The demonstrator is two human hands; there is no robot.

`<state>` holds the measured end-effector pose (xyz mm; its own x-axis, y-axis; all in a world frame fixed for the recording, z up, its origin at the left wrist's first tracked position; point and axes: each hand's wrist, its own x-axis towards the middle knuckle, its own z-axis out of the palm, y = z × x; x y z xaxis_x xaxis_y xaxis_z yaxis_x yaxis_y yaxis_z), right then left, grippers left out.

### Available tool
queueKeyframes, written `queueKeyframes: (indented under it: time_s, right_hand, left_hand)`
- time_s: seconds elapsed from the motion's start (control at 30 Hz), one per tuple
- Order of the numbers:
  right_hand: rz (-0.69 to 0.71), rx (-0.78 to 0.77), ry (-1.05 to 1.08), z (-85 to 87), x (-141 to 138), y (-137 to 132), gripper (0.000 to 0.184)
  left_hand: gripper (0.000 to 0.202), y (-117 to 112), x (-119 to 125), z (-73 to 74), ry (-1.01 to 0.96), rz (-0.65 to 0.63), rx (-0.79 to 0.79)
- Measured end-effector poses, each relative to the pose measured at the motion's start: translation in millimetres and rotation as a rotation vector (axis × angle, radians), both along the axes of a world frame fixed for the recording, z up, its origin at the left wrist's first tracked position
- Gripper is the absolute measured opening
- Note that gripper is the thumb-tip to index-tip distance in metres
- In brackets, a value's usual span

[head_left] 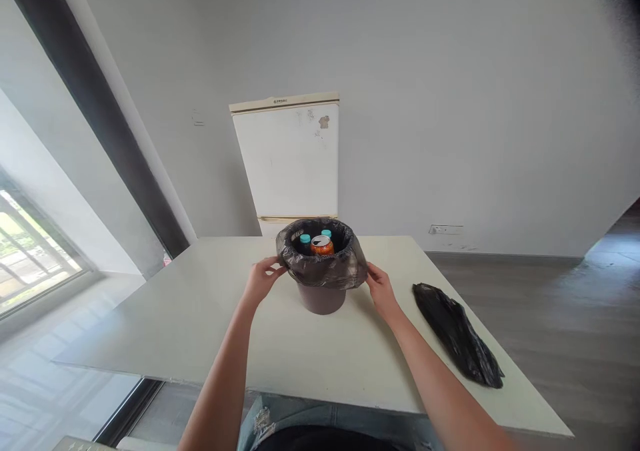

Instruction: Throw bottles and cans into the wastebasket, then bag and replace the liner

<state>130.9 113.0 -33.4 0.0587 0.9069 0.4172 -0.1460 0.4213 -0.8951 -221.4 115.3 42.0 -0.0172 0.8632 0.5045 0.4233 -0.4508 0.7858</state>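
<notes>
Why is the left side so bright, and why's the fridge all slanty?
In the head view, the window at left is washed out, with glare on the floor below; in that head view, the refrigerator seems to lean, probably lens distortion; head view again: a soft shadow lies beside the right forearm, and the black bin liner looks dark inside.

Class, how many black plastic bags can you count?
2: one thin black plastic bag lines the round brownish bin; one bunched black plastic bag lies on the flat white table, at right. Others could be hidden within.
</notes>
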Motion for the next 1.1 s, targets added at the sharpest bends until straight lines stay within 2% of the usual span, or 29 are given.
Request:
queueKeyframes:
  time_s: [0.07, 0.2, 0.3, 0.43, 0.53, 0.6, 0.7, 0.73, 0.83, 0.9, 0.93, 1.0, 1.1]
  right_hand:
    - [-0.057, 0.015, 0.03, -1.1, 0.4, 3.4, 0.035]
    - [-0.249, -0.007, 0.145, 10.3, 3.4, 4.1, 0.028]
    - [-0.289, -0.013, 0.24, 33.9, 6.0, 3.9, 0.023]
    - [-0.294, 0.027, 0.304, 75.9, 9.6, 8.3, 0.022]
    - [-0.369, 0.151, 0.32, 103.8, 16.7, 11.3, 0.02]
    - [-0.428, 0.258, 0.327, 117.5, 23.7, 11.1, 0.022]
    - [-0.432, 0.324, 0.329, 129.2, 34.6, 8.0, 0.02]
    - [-0.416, 0.326, 0.32, 130.6, 37.8, 6.8, 0.021]
    - [-0.346, 0.299, 0.238, 128.4, 44.8, 3.9, 0.035]
    - [-0.292, 0.257, 0.127, 123.7, 47.5, 3.1, 0.039]
    - [-0.263, 0.227, 0.069, 121.3, 48.4, 3.0, 0.034]
    - [-0.202, 0.159, 0.022, 117.9, 49.3, 3.1, 0.019]
    - [-0.103, 0.028, 0.117, 119.6, 48.7, 3.8, 0.012]
  left_hand:
    - [0.025, 4.8, -6.1, 2.6, -0.028, 0.057, 0.03]
    - [0.023, 9.2, -23.3, 20.0, -0.096, 0.151, 0.079]
    - [0.019, 10.2, -30.6, 46.2, -0.104, 0.185, 0.166]
    - [0.015, 8.0, -24.6, 84.0, -0.058, 0.185, 0.364]
    - [0.016, 3.7, -15.6, 100.3, -0.14, 0.219, 0.479]
    - [0.018, 1.6, -12.0, 101.9, -0.25, 0.244, 0.527]
    - [0.015, 1.4, -12.4, 91.1, -0.345, 0.243, 0.493]
    - [0.019, 2.0, -13.5, 85.3, -0.32, 0.225, 0.449]
    - [0.055, 3.5, -15.6, 68.4, -0.108, 0.111, 0.311]
    - [0.066, 3.8, -14.7, 63.2, 0.042, 0.027, 0.271]
    - [0.063, 3.9, -13.7, 63.1, 0.078, -0.006, 0.267]
    - [0.042, 4.5, -11.8, 67.3, 0.055, -0.036, 0.274]
    - [0.013, 7.3, -11.7, 79.5, -0.13, -0.025, 0.261]
